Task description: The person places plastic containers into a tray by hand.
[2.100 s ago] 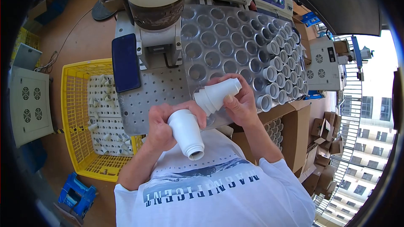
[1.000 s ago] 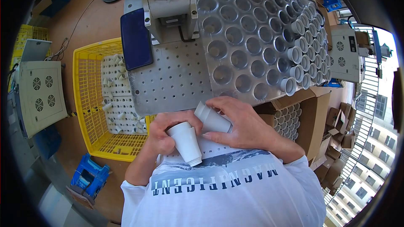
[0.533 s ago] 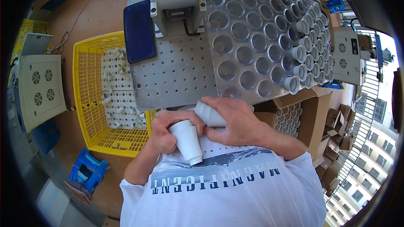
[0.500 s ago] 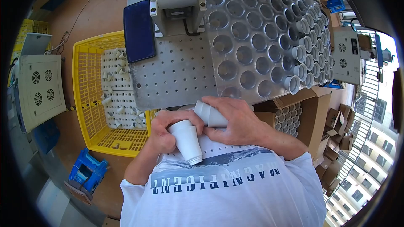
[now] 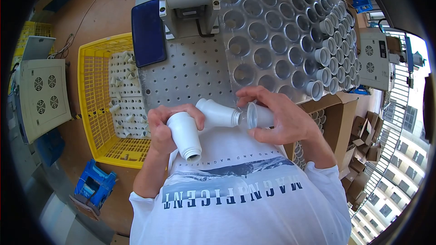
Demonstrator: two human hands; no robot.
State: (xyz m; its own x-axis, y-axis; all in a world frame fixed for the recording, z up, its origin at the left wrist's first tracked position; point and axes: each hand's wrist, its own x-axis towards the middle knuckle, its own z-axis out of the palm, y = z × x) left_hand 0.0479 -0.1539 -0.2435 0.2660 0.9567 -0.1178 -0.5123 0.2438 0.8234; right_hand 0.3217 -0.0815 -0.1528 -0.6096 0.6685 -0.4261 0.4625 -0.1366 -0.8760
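My left hand [image 5: 165, 124] is closed around a white plastic bottle [image 5: 184, 131], whose open threaded neck tilts down toward my shirt. A second white bottle [image 5: 218, 113] lies nearly sideways at my left fingertips, its threaded neck pointing right; how it is gripped is partly hidden. My right hand [image 5: 286, 118] holds a translucent cup-shaped cap [image 5: 255, 116] between thumb and fingers. The cap's open rim faces the second bottle's neck, with a small gap between them.
A clear tray [image 5: 231, 70] with round cavities lies on the perforated metal plate [image 5: 186, 72], white cup-like pieces [image 5: 322, 57] at its right. A phone-like dark slab [image 5: 149, 34] is beside the machine [image 5: 190, 0]. A yellow crate [image 5: 93, 122] and cardboard box [image 5: 338, 131] stand either side.
My right hand has shifted right, and the translucent cap now shows apart from the bottle neck. My left hand has moved left with its bottle, whose neck opening now shows.
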